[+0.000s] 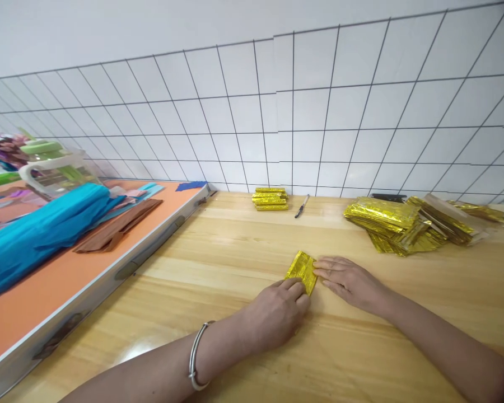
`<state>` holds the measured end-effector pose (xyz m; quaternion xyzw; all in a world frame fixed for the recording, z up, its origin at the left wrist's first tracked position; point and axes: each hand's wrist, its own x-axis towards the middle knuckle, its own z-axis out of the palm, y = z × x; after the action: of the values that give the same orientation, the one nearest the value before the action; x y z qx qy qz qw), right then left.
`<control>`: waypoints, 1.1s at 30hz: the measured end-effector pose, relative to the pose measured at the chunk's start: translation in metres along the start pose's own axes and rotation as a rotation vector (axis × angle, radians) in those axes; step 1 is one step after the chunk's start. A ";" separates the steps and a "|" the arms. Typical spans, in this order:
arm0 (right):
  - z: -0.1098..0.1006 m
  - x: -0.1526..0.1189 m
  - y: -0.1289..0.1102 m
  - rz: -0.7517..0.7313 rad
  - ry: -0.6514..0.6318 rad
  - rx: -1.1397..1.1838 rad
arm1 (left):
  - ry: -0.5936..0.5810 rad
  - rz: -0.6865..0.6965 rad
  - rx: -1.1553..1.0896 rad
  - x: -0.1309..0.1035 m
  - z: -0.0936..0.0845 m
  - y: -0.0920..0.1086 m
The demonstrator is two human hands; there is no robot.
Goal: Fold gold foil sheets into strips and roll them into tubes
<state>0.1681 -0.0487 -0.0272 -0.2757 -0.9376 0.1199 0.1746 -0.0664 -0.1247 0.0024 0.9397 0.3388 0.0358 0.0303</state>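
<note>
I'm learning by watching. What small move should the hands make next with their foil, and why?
Perhaps roll the foil up from its near end: the left hand curls there, the right hand touches its edge, and gold rolls lie beyond.

The left hand point(279, 310) is resting on the near end of a gold sheet point(300, 267); the right hand point(348, 281) is touching its right edge. Gold rolls point(270, 200), a pen point(301, 208) and a gold pile point(384, 215) are lying nearer the white wall point(311, 112).
</note>
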 end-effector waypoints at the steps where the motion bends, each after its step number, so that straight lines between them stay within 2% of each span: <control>1: 0.000 0.000 0.004 0.002 0.004 0.000 | 0.001 -0.004 -0.013 -0.003 0.000 0.000; 5: -0.001 0.000 0.009 -0.004 0.010 -0.016 | 0.021 0.025 -0.076 -0.020 0.005 -0.002; 8: -0.001 -0.001 0.007 -0.011 0.003 -0.036 | -0.030 0.090 -0.138 -0.034 0.007 -0.004; 13: 0.000 0.000 0.006 -0.006 0.029 -0.003 | -0.044 0.087 -0.148 -0.041 0.006 -0.002; 18: 0.002 0.013 -0.019 0.071 0.085 0.032 | -0.012 0.109 -0.125 -0.039 0.006 -0.001; 21: 0.009 0.029 -0.041 0.029 -0.048 0.067 | -0.001 0.111 -0.136 -0.039 0.006 0.000; 24: 0.021 0.047 -0.047 0.042 -0.155 0.009 | -0.012 0.097 -0.155 -0.040 0.006 0.002; 29: 0.039 0.065 -0.032 0.123 -0.165 -0.081 | -0.067 0.129 -0.202 -0.052 0.001 0.006; 33: 0.042 0.067 -0.028 0.128 -0.153 -0.086 | -0.114 0.172 -0.254 -0.068 -0.004 0.007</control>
<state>0.0858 -0.0399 -0.0385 -0.3325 -0.9329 0.1113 0.0824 -0.1147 -0.1738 0.0039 0.9543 0.2477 0.0274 0.1649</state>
